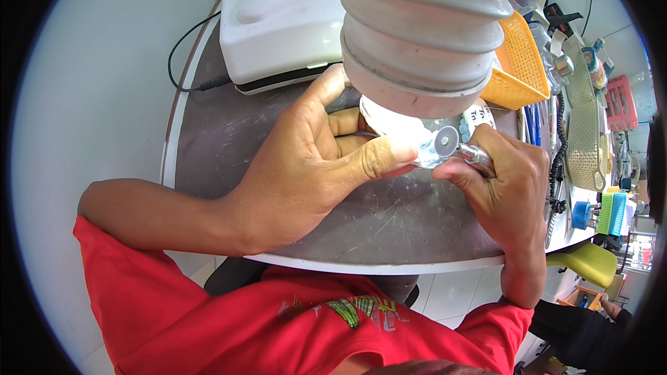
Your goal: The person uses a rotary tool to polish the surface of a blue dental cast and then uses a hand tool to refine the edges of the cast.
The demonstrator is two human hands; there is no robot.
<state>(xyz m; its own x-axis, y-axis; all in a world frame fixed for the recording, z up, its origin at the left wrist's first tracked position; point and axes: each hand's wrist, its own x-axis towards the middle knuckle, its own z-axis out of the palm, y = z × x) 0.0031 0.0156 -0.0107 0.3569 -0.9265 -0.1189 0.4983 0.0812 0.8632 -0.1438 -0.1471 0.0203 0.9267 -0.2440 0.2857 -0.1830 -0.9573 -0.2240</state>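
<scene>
My left hand (299, 160) grips a white piece (389, 121) between thumb and fingers, under the hose mouth. Strong light washes out its detail; its right end looks clear and shiny, and its exact kind I cannot make out. In my right hand (511, 173), closed around it, is a silver rotary handpiece (476, 157) pointing left. A round grey disc (446, 140) on its tip meets or overlaps the clear end of the white piece; whether they touch I cannot tell. Just behind lies a white and light-blue block (476, 115) with dark handwriting, partly hidden.
A wide ribbed white hose (424, 35) hangs close above both hands. A white box-shaped device (285, 21) stands at the back left of the grey worktop (375, 236). Right are a yellow basket (517, 62), a coiled black cord (558, 146) and a blue-green brush (611, 214).
</scene>
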